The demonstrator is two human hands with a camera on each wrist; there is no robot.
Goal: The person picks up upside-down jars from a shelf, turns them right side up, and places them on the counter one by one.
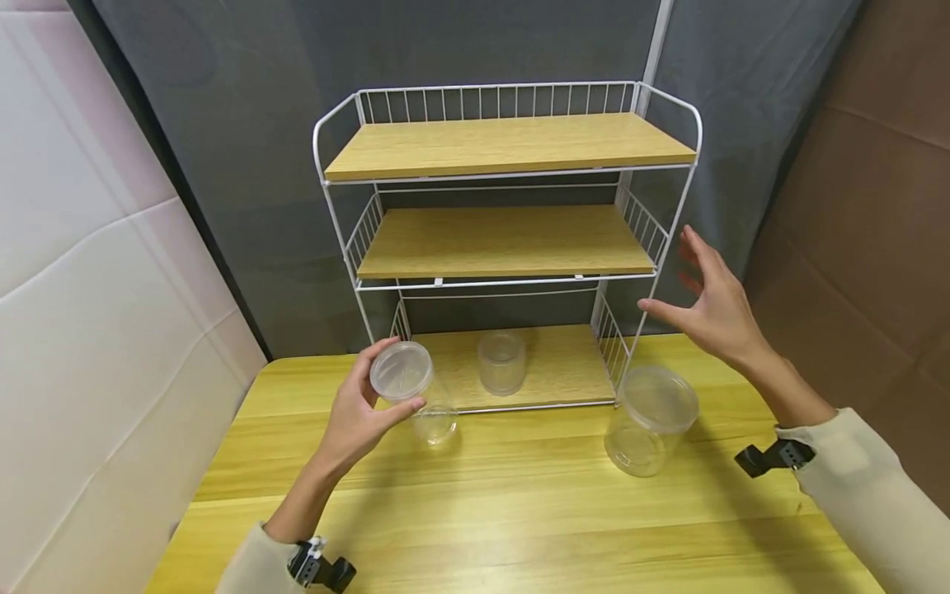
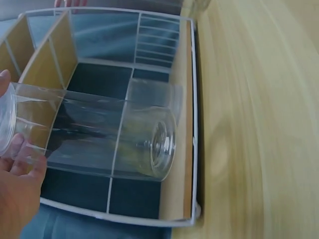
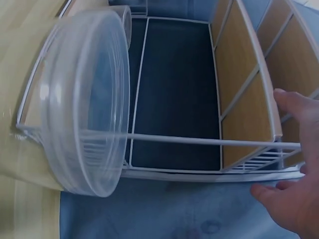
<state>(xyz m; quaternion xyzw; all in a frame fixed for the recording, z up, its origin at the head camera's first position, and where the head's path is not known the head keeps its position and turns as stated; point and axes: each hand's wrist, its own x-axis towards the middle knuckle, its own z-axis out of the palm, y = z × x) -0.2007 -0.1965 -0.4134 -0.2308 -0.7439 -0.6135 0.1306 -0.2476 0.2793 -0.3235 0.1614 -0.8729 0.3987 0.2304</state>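
Note:
My left hand (image 1: 359, 408) grips a tall clear plastic jar (image 2: 89, 132) just under its translucent lid (image 1: 402, 370). That jar is in front of the rack's bottom shelf, at its left end, and lies sideways in the left wrist view. My right hand (image 1: 716, 318) is beside the rack's right post, fingers spread and holding nothing. Below it a wide clear jar (image 1: 644, 441) with a frosted lid (image 3: 84, 104) stands on the table, right of the rack. On the bottom shelf a small clear jar (image 1: 501, 363) stands near the middle.
A white wire rack (image 1: 512, 169) with three wooden shelves stands at the back of the wooden table (image 1: 475, 511). Behind it hangs a grey cloth (image 1: 223, 165). A white panel (image 1: 111, 313) borders the left, a brown one (image 1: 868, 231) the right.

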